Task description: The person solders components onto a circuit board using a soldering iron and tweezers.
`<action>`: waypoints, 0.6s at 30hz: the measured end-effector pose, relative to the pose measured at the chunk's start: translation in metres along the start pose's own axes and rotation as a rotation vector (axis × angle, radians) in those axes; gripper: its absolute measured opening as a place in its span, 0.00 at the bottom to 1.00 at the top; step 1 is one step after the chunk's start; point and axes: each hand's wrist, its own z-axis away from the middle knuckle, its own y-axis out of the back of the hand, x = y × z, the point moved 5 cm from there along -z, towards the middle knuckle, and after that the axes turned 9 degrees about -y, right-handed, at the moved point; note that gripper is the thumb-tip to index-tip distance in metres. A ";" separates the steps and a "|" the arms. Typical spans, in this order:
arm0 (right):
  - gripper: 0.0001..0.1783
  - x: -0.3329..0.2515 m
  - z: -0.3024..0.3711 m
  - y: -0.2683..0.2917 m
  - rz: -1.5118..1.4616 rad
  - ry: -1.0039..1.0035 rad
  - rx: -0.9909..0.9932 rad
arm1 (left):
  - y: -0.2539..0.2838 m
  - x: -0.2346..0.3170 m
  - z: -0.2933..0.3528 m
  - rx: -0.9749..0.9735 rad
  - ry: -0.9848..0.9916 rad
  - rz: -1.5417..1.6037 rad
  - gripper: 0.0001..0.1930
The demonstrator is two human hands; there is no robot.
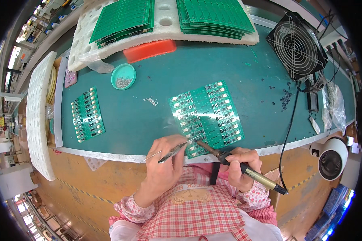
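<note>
Circuit board panel (207, 114), green, a grid of small identical boards, lies flat on the green bench mat (157, 80) at the near edge, directly in front of the person. Its near corner sits by that edge, probably so that both hands reach the joints without stretching.

Foam tray (167, 24) at the far edge carries two stacks of bare green panels (124, 18), out of the working zone. Black wire-guard fan (295, 46) stands at the far right corner, tilted toward the panel, likely to draw off fumes. Smaller populated panel (87, 114) lies near the left edge, well apart. Round teal dish (123, 76) holding small metallic bits sits between that panel and the tray.

Right hand (239, 166) is closed around the soldering iron (237, 162), pen-style, tip lowered onto the panel's near corner. Left hand (165, 160) pinches tweezers (173, 152) together with a thin solder wire (153, 156), points aimed at the same spot as the iron tip, seemingly for feeding and steadying the joint.
</note>
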 end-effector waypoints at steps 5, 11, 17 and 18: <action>0.07 0.003 -0.002 -0.004 -0.014 -0.054 -0.025 | 0.001 0.000 0.000 0.000 0.000 0.002 0.10; 0.07 0.003 -0.003 -0.006 0.006 -0.056 -0.043 | 0.001 0.001 -0.001 -0.003 0.005 0.007 0.10; 0.08 0.003 -0.004 -0.006 0.028 -0.073 -0.059 | 0.000 0.001 -0.001 -0.017 0.001 -0.005 0.11; 0.07 0.001 -0.006 -0.007 0.048 -0.034 -0.088 | 0.000 0.001 -0.001 -0.020 -0.002 -0.013 0.11</action>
